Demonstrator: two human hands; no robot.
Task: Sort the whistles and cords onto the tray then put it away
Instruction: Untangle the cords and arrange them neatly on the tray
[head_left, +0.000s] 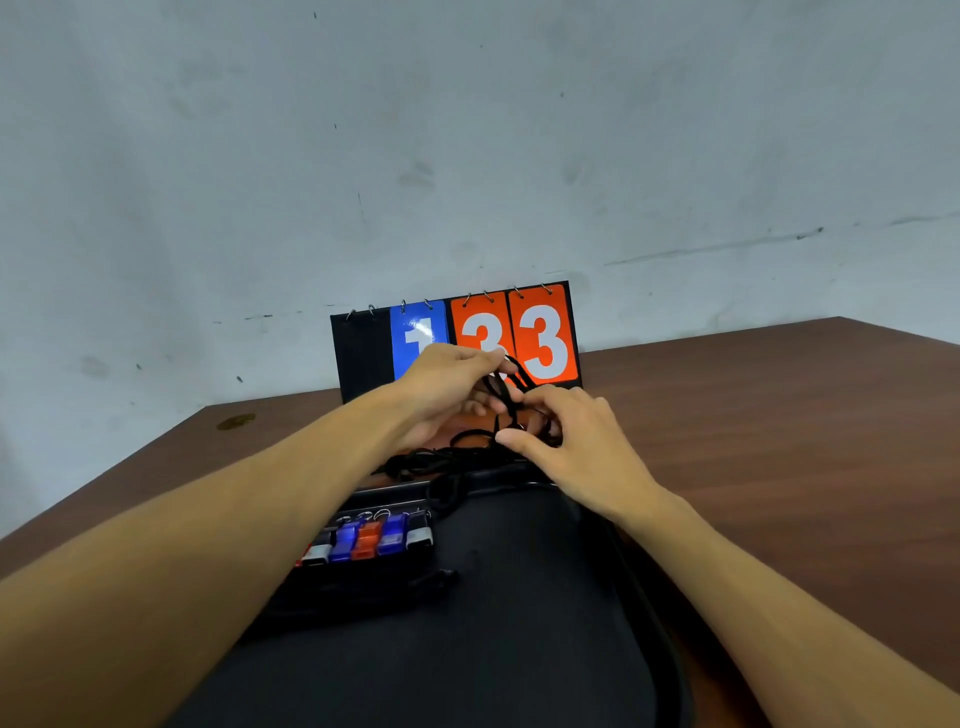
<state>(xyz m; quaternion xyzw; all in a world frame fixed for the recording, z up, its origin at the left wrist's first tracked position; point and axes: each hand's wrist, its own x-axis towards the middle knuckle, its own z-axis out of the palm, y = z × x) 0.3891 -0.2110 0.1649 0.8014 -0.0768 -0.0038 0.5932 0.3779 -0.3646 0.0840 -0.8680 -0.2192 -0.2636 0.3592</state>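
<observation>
Thin black tangled cords (457, 460) heap across the far rim of the flat black tray (519, 649), strands rising to the left hand (447, 387) and right hand (576, 447), whose curled fingers pinch them. Blue, orange and clear plastic whistles (371, 540) lie side by side on the tray, rings pointing away. Brown wooden counter (779, 415), scuffed grey wall (467, 130).

On the flip scoreboard (457, 343), a white "1" is shown on a blue card (418, 332), and "3" on each of two orange cards (514, 332).
</observation>
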